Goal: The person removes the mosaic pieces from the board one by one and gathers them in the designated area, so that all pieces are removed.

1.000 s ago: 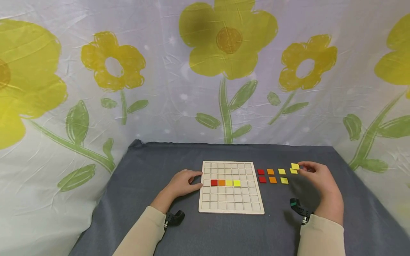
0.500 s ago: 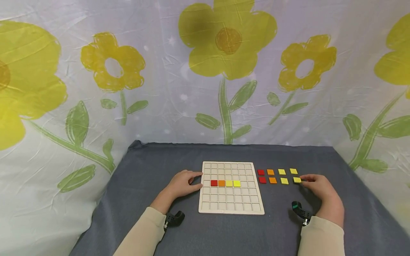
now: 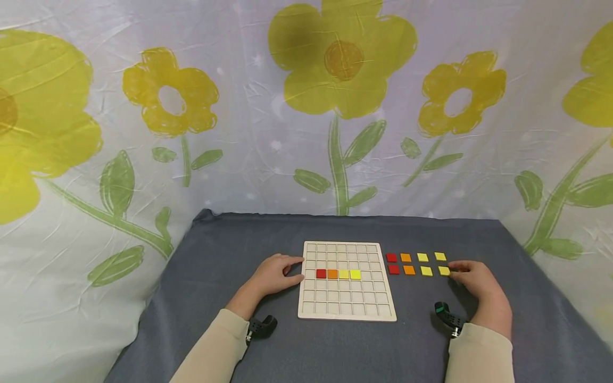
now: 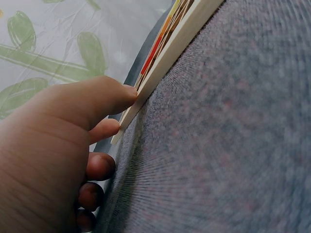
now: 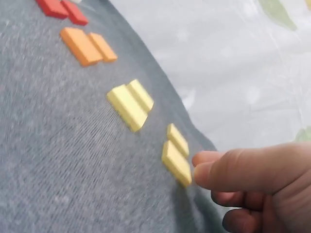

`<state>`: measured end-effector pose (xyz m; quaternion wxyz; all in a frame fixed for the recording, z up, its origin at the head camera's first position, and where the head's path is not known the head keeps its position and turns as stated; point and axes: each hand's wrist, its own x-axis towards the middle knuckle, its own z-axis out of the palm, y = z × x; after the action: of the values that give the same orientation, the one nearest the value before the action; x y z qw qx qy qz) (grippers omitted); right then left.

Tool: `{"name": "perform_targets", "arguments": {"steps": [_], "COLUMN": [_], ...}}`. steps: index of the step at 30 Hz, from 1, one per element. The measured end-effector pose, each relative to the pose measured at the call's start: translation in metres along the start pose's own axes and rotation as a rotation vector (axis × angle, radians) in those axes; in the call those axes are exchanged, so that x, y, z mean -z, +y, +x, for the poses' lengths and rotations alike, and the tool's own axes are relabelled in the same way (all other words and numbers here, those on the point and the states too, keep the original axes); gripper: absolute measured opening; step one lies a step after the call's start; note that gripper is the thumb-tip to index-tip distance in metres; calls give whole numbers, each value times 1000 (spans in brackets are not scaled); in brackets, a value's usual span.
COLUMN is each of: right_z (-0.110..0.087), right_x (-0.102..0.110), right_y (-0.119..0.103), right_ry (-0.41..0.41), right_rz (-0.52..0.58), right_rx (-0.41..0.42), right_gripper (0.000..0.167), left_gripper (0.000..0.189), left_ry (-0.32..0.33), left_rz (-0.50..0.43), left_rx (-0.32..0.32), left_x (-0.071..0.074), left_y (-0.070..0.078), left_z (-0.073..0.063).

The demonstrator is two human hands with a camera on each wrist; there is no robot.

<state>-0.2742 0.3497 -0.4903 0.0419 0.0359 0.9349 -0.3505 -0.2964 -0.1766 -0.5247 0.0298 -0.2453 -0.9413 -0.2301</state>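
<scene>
A pale wooden grid board [image 3: 347,314] lies on the dark cloth, with a red, an orange and two yellow square tiles side by side in one row. My left hand [image 3: 274,274] rests at its left edge; thumb and index finger are spread and touch the side, as the left wrist view shows. To the right of the board my right hand [image 3: 479,279] is at the end of two rows of loose tiles. Its thumb and index fingertips [image 5: 203,174] are right at the outer edge of a yellow tile [image 5: 176,164], which lies flat.
Red [image 3: 393,269], orange [image 3: 409,270] and yellow tiles [image 3: 426,271] lie in pairs between the board and my right hand. A dark cloth [image 3: 335,351] covers the table. Behind it hangs a flower-printed curtain [image 3: 249,175].
My right hand has come down and toward me, bringing a yellow tile from above the far row to the near row, where it now lies flat. My left hand has stayed put.
</scene>
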Motion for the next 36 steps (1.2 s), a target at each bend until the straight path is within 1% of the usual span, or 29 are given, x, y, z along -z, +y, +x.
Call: {"name": "perform_targets", "arguments": {"steps": [4, 8, 12, 16, 22, 28, 36], "right_z": [-4, -9, -11, -12, -15, -15, -12], "right_x": [1, 1, 3, 4, 3, -7, -31], "right_y": [-8, -26, -50, -74, -104, -127, -156], "right_ry": [-4, 25, 52, 73, 84, 80, 33], "right_rz": [28, 62, 75, 63, 68, 59, 63], "right_rx": [1, 16, 87, 158, 233, 316, 426], "right_gripper": [45, 46, 45, 43, 40, 35, 33], "left_gripper": [49, 48, 48, 49, 49, 49, 50], "left_ry": [-2, -1, 0, 0, -4, -4, 0], "left_rz": [4, 6, 5, 5, 4, -1, 1], "left_rx": [-2, -10, -11, -10, -4, -7, -4], "left_x": [1, 0, 0, 0, 1, 1, 1], "left_y": [0, -1, -2, -1, 0, 0, 0], "left_z": [0, 0, 0, 0, 0, 0, 0]}}
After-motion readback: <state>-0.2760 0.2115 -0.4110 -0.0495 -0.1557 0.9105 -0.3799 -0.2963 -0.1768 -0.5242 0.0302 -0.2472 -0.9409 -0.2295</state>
